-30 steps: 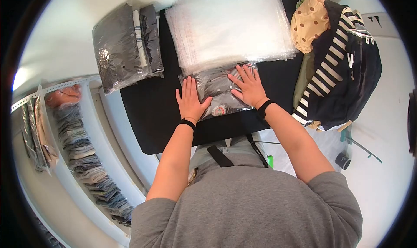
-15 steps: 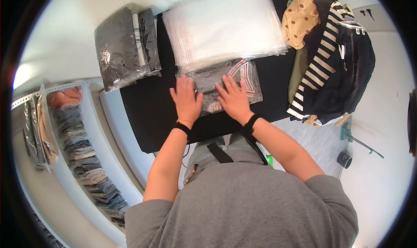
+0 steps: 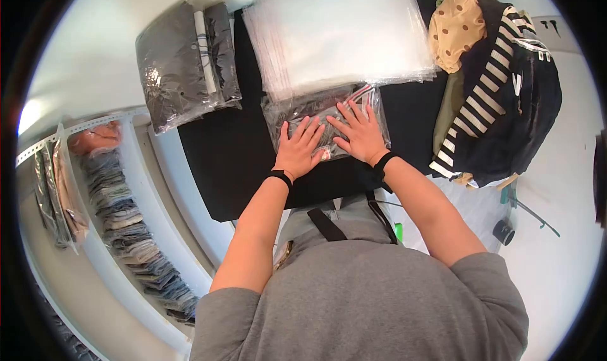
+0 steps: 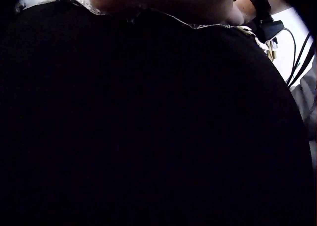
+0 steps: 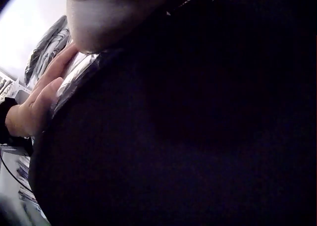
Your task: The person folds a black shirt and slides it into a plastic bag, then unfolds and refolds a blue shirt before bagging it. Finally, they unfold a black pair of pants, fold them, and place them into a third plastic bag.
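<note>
A dark grey folded garment in a clear plastic bag [image 3: 303, 106] lies on the black tabletop [image 3: 215, 171], with red-and-white striped trim at its upper right. My left hand [image 3: 300, 147] rests flat on the bag's lower left part, fingers spread and pointing away from me. On the right part lies my right hand [image 3: 362, 133], its fingers also spread and straight. A round badge on the garment shows partly beside the left thumb. Both wrist views are mostly filled by the dark tabletop, with the bag's shiny edge [image 5: 74, 82] under the hands in the right wrist view.
A stack of clear plastic bags [image 3: 341, 35] lies just beyond the package. Bagged dark garments [image 3: 174, 70] sit at the back left. Loose clothes [image 3: 499, 102], some striped, are heaped on the right. A shelf of bagged clothes [image 3: 129, 222] stands at the left.
The striped trim came into view at the bag's right as the right hand moved left, then right again. The left hand has shifted right, onto the badge's side.
</note>
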Tool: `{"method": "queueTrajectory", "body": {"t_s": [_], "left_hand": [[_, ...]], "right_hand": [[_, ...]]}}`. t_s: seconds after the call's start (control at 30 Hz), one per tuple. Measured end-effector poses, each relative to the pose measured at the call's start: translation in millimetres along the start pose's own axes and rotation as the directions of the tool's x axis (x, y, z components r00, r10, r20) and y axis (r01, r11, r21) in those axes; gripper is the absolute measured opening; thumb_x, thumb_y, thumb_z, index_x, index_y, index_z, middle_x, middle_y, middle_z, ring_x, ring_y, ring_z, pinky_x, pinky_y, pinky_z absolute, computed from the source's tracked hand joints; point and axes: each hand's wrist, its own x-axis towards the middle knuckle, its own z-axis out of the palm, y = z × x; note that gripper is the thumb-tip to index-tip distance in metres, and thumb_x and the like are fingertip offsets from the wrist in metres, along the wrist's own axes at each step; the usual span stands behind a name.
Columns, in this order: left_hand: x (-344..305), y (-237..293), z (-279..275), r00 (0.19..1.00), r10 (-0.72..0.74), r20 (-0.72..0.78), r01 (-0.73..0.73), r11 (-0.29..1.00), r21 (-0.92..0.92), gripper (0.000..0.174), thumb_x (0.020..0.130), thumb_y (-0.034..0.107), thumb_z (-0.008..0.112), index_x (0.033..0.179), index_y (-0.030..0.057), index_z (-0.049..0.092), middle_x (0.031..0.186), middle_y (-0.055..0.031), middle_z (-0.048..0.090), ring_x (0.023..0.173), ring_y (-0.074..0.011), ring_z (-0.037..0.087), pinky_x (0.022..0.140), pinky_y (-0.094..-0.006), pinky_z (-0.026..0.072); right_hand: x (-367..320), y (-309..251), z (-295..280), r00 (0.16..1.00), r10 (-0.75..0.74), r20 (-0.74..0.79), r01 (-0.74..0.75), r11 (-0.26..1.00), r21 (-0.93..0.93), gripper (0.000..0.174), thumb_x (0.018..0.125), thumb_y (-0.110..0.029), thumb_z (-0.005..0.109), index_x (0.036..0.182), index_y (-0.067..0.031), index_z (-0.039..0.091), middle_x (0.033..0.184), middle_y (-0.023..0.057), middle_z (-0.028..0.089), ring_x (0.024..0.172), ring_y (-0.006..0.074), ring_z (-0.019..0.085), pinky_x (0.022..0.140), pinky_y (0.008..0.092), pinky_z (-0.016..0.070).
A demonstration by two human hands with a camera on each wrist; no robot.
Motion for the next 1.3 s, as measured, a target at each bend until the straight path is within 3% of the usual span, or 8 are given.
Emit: {"method": "queueTrajectory", "body": {"t_s": [0.47,0.57,0.7,0.93,1.1,1.2,1.27,1.3], "left_hand": [[7,-5,-5,1.000,-0.011,-0.024,0.012,1.000,0.016,0.059,0.083,0.041,0.054,0.135,0.0165,0.042,0.147,-0.0017,0.030,0.135,-0.0201,0.025,0.106,-0.0555,0.0187],[-4,-12,-17,0.996,0.014,-0.090,-0.021,0.997,-0.075,0.056,0.083,0.036,0.057,0.132,0.0128,0.045,0.144,-0.0033,0.034,0.133,-0.0211,0.030,0.107,-0.0487,0.0220],[-47,-18,-34,0.998,0.030,-0.046,-0.036,0.990,-0.135,0.054,0.075,0.024,0.064,0.125,0.0080,0.049,0.137,-0.0080,0.042,0.126,-0.0237,0.039,0.102,-0.0409,0.0305],[-70,-26,-14,0.994,-0.025,-0.105,0.020,0.998,-0.052,0.051,0.074,0.017,0.066,0.121,0.0050,0.051,0.131,-0.0091,0.048,0.120,-0.0242,0.046,0.092,-0.0366,0.0402],[-61,-34,-20,0.979,0.039,-0.198,-0.032,0.999,0.042,0.037,0.078,0.017,0.062,0.113,0.0052,0.057,0.122,-0.0068,0.057,0.112,-0.0192,0.053,0.090,-0.0344,0.0413],[-54,-38,-50,0.979,-0.023,-0.204,-0.008,0.989,-0.150,0.022,0.081,0.017,0.060,0.100,0.0060,0.062,0.103,-0.0098,0.064,0.099,-0.0233,0.059,0.084,-0.0362,0.0437],[-51,-44,-90,0.995,-0.102,-0.019,0.096,0.974,-0.205,0.015,0.084,0.018,0.057,0.087,0.0055,0.063,0.087,-0.0127,0.064,0.086,-0.0289,0.060,0.076,-0.0387,0.0458],[-52,-45,-102,0.963,-0.168,-0.210,0.051,0.880,-0.472,0.018,0.086,0.018,0.055,0.080,0.0020,0.062,0.079,-0.0151,0.062,0.079,-0.0348,0.057,0.067,-0.0416,0.0452]], "right_hand": [[5,8,-10,0.998,-0.056,-0.016,0.056,0.998,0.004,0.058,0.083,-0.047,0.055,0.136,-0.0302,0.041,0.145,0.0061,0.033,0.135,0.0289,0.026,0.107,0.0541,0.0172],[-10,7,-40,0.995,-0.099,0.002,0.097,0.987,0.132,0.060,0.074,-0.031,0.067,0.130,-0.0220,0.047,0.141,0.0094,0.036,0.133,0.0283,0.029,0.108,0.0509,0.0196],[-56,14,-41,0.984,-0.173,0.029,0.168,0.976,0.137,0.054,0.072,-0.019,0.065,0.124,-0.0181,0.051,0.135,0.0086,0.041,0.130,0.0277,0.034,0.108,0.0475,0.0225],[-70,24,-11,0.997,0.035,-0.073,-0.033,0.999,0.035,0.055,0.068,0.000,0.057,0.121,-0.0109,0.051,0.133,0.0081,0.045,0.124,0.0237,0.041,0.106,0.0407,0.0294],[-74,37,-7,0.960,0.205,-0.190,-0.116,0.911,0.395,0.043,0.072,0.001,0.058,0.114,-0.0082,0.058,0.119,0.0076,0.058,0.114,0.0258,0.052,0.100,0.0381,0.0382],[-76,44,-26,0.952,0.246,-0.179,-0.141,0.879,0.456,0.028,0.076,-0.002,0.059,0.103,-0.0067,0.064,0.107,0.0070,0.064,0.109,0.0269,0.055,0.096,0.0369,0.0421],[-73,39,-58,0.945,0.240,-0.221,-0.128,0.896,0.426,0.017,0.081,-0.005,0.060,0.098,-0.0044,0.066,0.100,0.0093,0.066,0.102,0.0269,0.059,0.089,0.0329,0.0453],[-71,36,-74,0.935,0.323,-0.148,-0.181,0.792,0.584,0.016,0.084,-0.008,0.059,0.098,-0.0036,0.065,0.096,0.0101,0.066,0.095,0.0237,0.060,0.084,0.0303,0.0455]]}}
